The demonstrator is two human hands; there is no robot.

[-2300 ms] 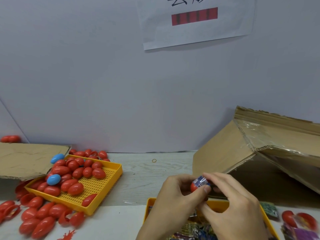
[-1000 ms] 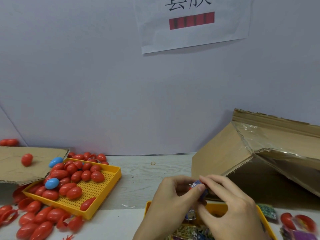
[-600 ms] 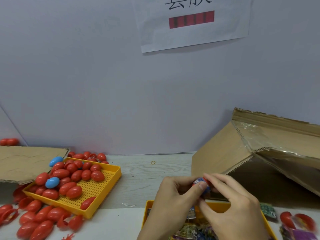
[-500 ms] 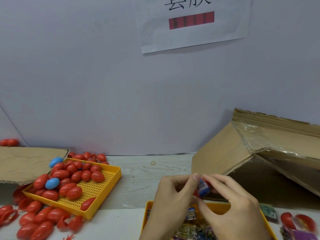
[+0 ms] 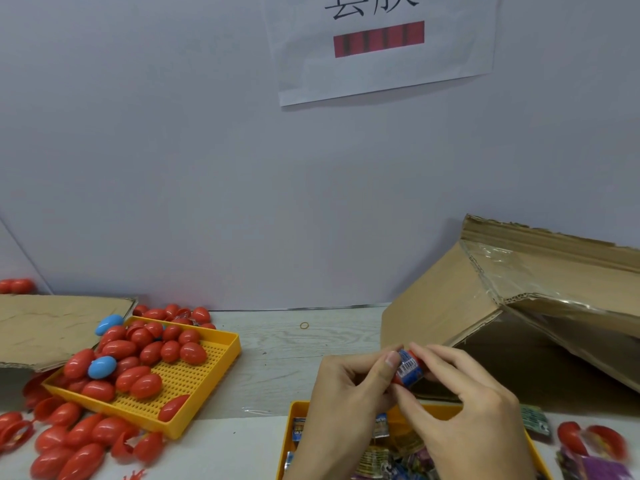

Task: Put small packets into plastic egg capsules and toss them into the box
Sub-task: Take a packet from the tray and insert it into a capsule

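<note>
Though my head camera cuts off both wrists, I see left hand (image 5: 341,396) and right hand (image 5: 460,403) pinching a blue barcoded packet (image 5: 408,368) against a mostly hidden red plastic egg capsule (image 5: 398,380), just before the tilted brown cardboard box (image 5: 446,299).

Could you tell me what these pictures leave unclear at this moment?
Head view only:
- Red capsule: mostly hidden by both hands' fingers and the blue packet.
- Packet print: too small.
- Packet tray: covered by wrists, cut off below.
- Cardboard box interior: dark.
</note>
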